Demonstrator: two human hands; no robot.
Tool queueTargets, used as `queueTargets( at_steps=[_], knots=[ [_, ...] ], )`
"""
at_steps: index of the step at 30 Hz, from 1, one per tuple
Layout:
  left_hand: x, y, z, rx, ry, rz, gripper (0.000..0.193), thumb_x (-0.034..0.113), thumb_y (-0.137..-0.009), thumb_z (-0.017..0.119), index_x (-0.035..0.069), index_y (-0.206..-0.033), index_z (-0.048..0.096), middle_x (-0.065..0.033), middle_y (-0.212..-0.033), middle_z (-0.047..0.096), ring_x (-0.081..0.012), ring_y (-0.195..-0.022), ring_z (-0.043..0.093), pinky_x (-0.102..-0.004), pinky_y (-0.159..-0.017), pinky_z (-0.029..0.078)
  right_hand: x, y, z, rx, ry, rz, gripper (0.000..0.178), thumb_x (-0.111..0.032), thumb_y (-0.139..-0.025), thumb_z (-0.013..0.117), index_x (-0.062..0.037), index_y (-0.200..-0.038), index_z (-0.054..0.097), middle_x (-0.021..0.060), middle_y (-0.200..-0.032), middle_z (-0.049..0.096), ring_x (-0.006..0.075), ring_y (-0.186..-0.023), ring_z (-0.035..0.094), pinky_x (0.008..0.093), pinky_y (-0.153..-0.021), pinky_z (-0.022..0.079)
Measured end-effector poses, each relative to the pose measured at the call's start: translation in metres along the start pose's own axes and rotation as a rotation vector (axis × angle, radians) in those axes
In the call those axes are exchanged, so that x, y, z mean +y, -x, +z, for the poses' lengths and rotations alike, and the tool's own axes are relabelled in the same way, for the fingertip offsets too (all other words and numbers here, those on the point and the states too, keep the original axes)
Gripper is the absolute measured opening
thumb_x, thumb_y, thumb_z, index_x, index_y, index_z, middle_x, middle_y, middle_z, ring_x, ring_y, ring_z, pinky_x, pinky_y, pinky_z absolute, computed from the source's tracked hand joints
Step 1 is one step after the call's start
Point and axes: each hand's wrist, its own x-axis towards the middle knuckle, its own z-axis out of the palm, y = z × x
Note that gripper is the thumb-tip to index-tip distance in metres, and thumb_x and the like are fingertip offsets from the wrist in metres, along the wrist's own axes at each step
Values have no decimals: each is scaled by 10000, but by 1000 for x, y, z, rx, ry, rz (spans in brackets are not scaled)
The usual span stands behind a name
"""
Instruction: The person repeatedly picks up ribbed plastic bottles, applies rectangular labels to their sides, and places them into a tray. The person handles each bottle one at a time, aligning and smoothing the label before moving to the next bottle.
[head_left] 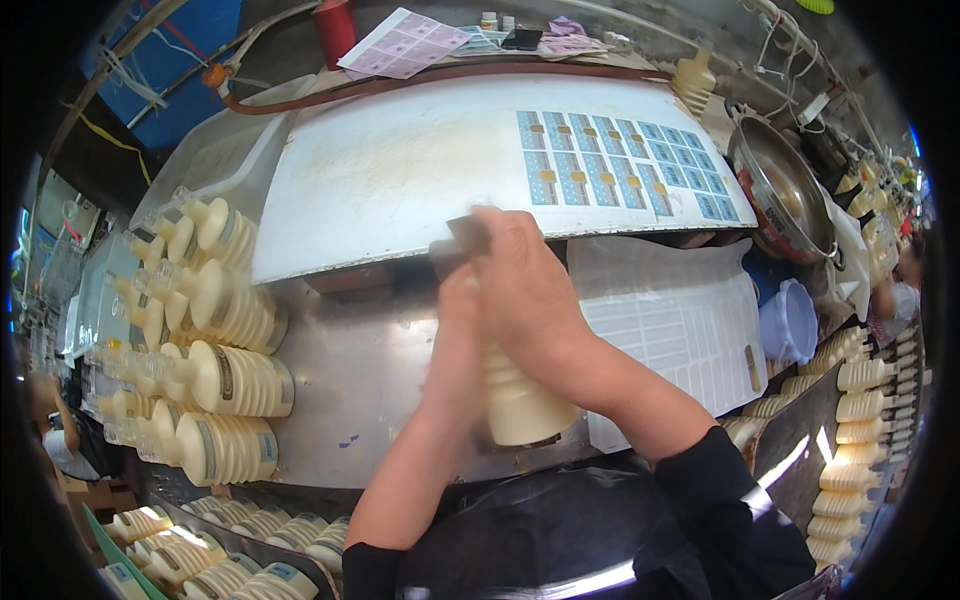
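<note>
Both my hands are together in front of me, closed about the upper part of a cream ribbed bottle (525, 402). Its base points toward me, and its neck is hidden by the hands. My left hand (459, 312) is on the bottle's left side, smeared by motion. Over the bottle's right side curves my right hand (528, 285), its fingers bent in. A small dark flat piece (467, 234) shows at the fingertips, too blurred to name or to tell which hand it touches. Blue-and-white labels (590, 160) lie in rows on the white board (400, 170) beyond.
Stacked cream bottles (235, 380) with clear necks stand at the left of the metal table (350, 400). A translucent sheet (660, 330) lies at right, beside a lilac bucket (788, 320) and a metal pan (785, 185). More bottles (850, 460) line the lower right.
</note>
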Motion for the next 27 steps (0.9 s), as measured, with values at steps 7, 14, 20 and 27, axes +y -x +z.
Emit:
queueTargets(
  at_steps=[7,14,20,27],
  knots=[
    [-6,-4,-14,1,-100,4,461,374,-1135,355,62,-1473,399,-121,-1343,579,-200,-1210,590,-366,-1035,495,65,13,-14,132,-93,117,456,-38,-987,513,-7,-1433,422,222,-1360,517,360,-1230,547,419,-1069,435],
    [-12,-4,-22,35,-106,79,487,342,-1136,318,16,-1479,431,-144,-1370,584,-218,-1217,602,-370,-1056,487,83,21,-12,222,-131,53,454,-51,-1000,520,6,-1439,416,202,-1369,520,312,-1247,538,396,-1079,422],
    [-2,14,-10,-26,62,-3,511,364,-1135,307,40,-1522,392,-130,-1355,592,-216,-1177,632,-375,-1015,526,54,16,-11,178,-291,157,466,-81,-984,511,20,-1430,425,241,-1421,502,368,-1319,503,426,-1127,385],
    [10,22,10,26,197,-42,577,450,-1133,292,73,-1565,351,-88,-1451,541,-226,-1297,563,-388,-1089,475,2,-1,9,131,-46,25,299,-162,-1053,440,23,-1284,480,258,-1191,553,464,-1071,567,527,-947,461]
  ],
)
